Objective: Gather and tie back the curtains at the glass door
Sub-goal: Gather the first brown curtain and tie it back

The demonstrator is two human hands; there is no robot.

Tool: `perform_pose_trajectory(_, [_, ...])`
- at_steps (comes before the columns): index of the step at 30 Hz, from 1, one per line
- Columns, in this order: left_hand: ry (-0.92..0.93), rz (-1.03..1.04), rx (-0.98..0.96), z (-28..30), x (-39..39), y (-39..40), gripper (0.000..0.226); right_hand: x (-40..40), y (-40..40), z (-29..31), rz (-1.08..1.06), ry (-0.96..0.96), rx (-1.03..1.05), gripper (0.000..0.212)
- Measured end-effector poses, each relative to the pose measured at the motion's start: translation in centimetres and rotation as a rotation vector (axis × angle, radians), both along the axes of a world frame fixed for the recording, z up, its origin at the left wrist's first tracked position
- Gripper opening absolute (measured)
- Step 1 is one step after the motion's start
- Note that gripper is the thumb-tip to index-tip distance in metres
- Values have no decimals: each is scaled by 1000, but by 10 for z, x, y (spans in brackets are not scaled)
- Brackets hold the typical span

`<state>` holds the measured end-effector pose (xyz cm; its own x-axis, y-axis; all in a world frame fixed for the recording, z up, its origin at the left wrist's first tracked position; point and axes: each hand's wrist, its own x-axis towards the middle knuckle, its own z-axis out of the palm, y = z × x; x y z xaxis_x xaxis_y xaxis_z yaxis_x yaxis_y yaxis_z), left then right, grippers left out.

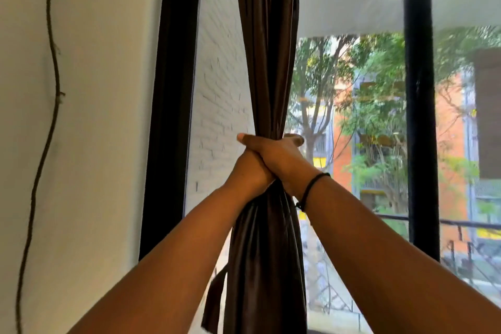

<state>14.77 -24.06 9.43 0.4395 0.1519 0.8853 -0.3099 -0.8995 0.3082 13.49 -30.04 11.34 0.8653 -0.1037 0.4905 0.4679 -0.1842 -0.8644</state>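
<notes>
The long, dark brown, satin-like curtain (264, 62) is seen drawn together into one narrow bundle in front of the glass door (349, 116), just right of the black door frame (173, 89). The bundle is clasped at its waist by both hands: the left hand (250, 171) is wrapped round it from the left, and the right hand (282, 154), with a thin black cord bracelet (311, 190) at its wrist, is laid over the left, its fingers curled round the cloth. The two hands are overlapped, probably so that the gathered folds are kept squeezed tight and none slip out before a tie is passed round.

A loose strip of the same brown fabric (215, 298) is seen hanging at the lower left of the bundle; it may be the tie-back, though this cannot be told for certain. The gathering seems done, and the tying is judged not yet made. Above the grip the folds are pulled taut; below it they are spread more freely.
</notes>
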Motion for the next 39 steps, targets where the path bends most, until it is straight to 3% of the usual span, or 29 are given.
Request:
perform_pose_trajectory(1, [101, 12, 22, -16, -13, 7, 127, 1, 3, -5, 28, 23, 28, 89])
perform_pose_trajectory(3, [399, -246, -9, -54, -7, 26, 136, 7, 9, -24, 58, 66, 7, 54])
perform_pose_trajectory(4, [314, -483, 124, -67, 12, 47, 129, 10, 13, -36, 55, 86, -15, 37])
perform_pose_trajectory(5, [365, -616, 174, -78, 24, 53, 105, 13, 17, -50, 54, 104, -13, 29])
perform_pose_trajectory(6, [699, -394, 273, -80, 27, 45, 78, 15, 22, -62, 53, 112, 10, 27])
perform_pose_trajectory(7, [807, -306, 283, -84, 26, 43, 60, 18, 27, -76, 53, 119, 47, 27])
perform_pose_trajectory(8, [760, -463, -10, -94, 20, 45, 55, 19, 32, -89, 52, 118, 80, 27])
perform_pose_trajectory(10, [556, -655, -267, -119, 20, 51, 61, 20, 42, -108, 43, 100, 128, 28])
perform_pose_trajectory(14, [488, -870, -122, -144, 11, 96, 79, 17, 55, -126, 57, 98, 138, 27])
perform_pose_trajectory(19, [503, -841, -287, -183, 5, 147, 81, 15, 54, -145, 3, 112, 124, 16])
perform_pose_trajectory(23, [584, -721, -279, -209, 12, 160, 20, 9, 48, -162, 22, 142, 144, 21])
perform_pose_trajectory(26, [600, -738, -315, -211, 8, 161, 15, 7, 49, -172, -12, 116, 124, 25])
perform_pose_trajectory(29, [650, -946, -724, -196, -12, 160, 37, 10, 47, -173, -139, 102, -31, 30])
perform_pose_trajectory(31, [775, -1142, -1092, -187, -28, 155, 46, 13, 47, -172, -190, 85, -93, 34])
perform_pose_trajectory(32, [833, -1192, -1176, -185, -35, 149, 49, 14, 49, -172, -202, 63, -126, 34])
perform_pose_trajectory(33, [863, -1193, -1151, -184, -41, 142, 50, 15, 50, -172, -208, 37, -154, 34])
perform_pose_trajectory(35, [791, -988, -788, -192, -47, 121, 46, 21, 52, -172, -199, 10, -196, 35])
perform_pose_trajectory(37, [468, -604, -175, -210, -42, 103, 38, 26, 54, -174, -135, 16, -192, 39])
perform_pose_trajectory(38, [292, -408, 32, -219, -38, 95, 33, 27, 54, -175, -90, 32, -179, 40])
perform_pose_trajectory(39, [207, -304, 104, -225, -37, 88, 28, 29, 53, -176, -42, 48, -159, 40])
